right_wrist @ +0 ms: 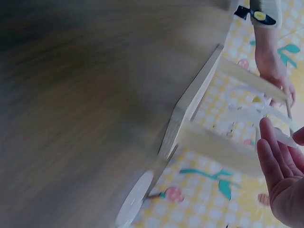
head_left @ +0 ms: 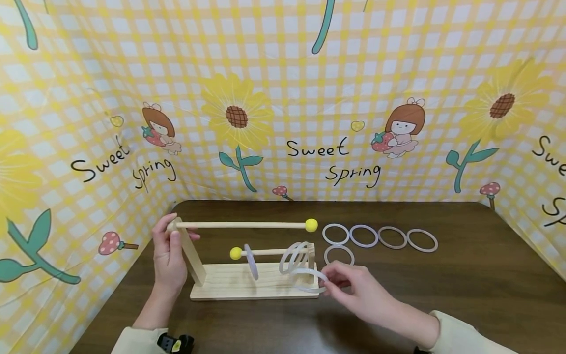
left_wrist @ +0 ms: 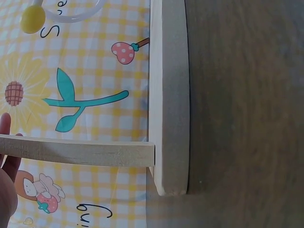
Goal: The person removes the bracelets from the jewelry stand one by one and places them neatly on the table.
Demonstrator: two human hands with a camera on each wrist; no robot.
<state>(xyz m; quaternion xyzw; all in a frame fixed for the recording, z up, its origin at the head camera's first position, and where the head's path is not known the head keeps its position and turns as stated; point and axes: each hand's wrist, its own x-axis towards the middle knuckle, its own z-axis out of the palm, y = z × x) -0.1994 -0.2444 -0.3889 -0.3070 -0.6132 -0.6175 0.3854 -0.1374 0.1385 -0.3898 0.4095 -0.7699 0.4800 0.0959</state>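
Observation:
A wooden stand has a post at each end, each bearing a horizontal rod. My left hand grips the top of the left post, where the upper rod with its yellow ball begins. Between thumb and fingers, my right hand pinches a whitish ring by its right side, near the stand's right end. On the lower rod hang a pale purple ring, near that rod's yellow ball, and several whitish rings beside the right post.
Right of the stand, several pale rings lie flat on the dark wooden table: a row at the back, including a purplish ring, and another ring in front. A yellow checked cloth hangs behind and at the sides.

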